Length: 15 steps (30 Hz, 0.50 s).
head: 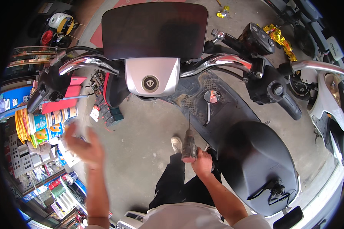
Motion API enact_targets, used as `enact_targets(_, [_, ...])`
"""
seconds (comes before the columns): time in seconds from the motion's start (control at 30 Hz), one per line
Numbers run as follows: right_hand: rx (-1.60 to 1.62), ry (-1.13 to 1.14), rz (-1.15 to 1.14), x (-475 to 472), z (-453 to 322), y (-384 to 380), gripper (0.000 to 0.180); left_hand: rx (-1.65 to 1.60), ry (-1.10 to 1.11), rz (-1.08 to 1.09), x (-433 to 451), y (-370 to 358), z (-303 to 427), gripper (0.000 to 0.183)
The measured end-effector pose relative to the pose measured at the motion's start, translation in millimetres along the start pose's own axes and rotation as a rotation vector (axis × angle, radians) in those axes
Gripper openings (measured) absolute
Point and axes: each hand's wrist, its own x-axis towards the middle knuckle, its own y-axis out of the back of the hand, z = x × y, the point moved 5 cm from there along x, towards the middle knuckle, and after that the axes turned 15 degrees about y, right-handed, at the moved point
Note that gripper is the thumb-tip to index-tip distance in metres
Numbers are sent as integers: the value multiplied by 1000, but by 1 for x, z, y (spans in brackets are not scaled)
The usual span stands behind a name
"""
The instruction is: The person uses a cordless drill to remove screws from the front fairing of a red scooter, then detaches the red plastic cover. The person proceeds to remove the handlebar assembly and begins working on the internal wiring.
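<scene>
My right hand (202,163) grips a worn cordless drill (189,147), whose long thin bit points forward, towards the scooter's footboard (186,100). My left hand (89,146) is raised at the left, blurred, with fingers apart and nothing seen in it. In front of me stands an electric scooter with chrome handlebars (87,63), a silver front cover (152,77) and a dark panel (154,30) above it. A rearview mirror (212,96) with its stem lies on the footboard. On the black seat (255,166) rests a small black part with cables (276,190).
Another scooter (329,100) stands close on the right. Shelves with paint buckets (40,123) and packaged goods line the left. A black tool case (113,116) and loose tools lie on the floor ahead. Yellow foil wrappers (279,38) lie at the upper right.
</scene>
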Motion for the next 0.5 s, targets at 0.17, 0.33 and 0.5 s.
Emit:
enact_targets(0.17, [16, 170, 46, -40, -43, 40, 54, -769, 2020, -1061, -276, -185, -53, 55])
enact_targets(0.33, [-102, 160, -71, -53, -80, 38, 49, -1283, 2163, -1344, -334, -273, -48, 38])
enact_targets(0.5, [-123, 29, -49, -52, -105, 23, 45, -992, 2278, -1541, -352, -309, -55, 27])
